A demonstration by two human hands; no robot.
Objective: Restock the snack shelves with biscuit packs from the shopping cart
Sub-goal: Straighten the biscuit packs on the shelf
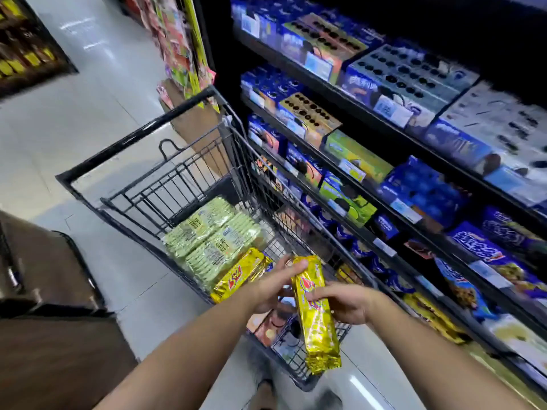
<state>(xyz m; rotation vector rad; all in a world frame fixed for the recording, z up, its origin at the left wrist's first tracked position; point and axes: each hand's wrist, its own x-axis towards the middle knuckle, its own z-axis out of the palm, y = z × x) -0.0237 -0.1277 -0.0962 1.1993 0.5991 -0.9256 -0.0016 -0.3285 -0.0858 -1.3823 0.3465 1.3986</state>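
Both hands are on the same gold biscuit pack [318, 321] in the head view. Left hand [270, 291] pinches the upper end with the thumb laid across the front. Right hand [343, 303] has its fingers curled round the middle from the right side. So neither grip is wide, both are closed on that one pack.

The pack sits lower centre of the frame, roughly on end and leaning a bit. Its bottom end hangs below my hands, over the near corner of the shopping cart [133, 137].

A second gold pack [239, 275] lies in the cart just left of my left wrist. Can't tell if it's touching. Up and left of that there's a stack of green packs [210, 232] lying flat against the cart's left wall.

The snack shelves [355, 99] fill the right side of the frame, right beside the cart, loaded mostly with blue biscuit boxes [414, 187]. More gold packs [432, 318] sit on a low shelf at lower right. It's all a bit blurry over there, so I can't read any labels.
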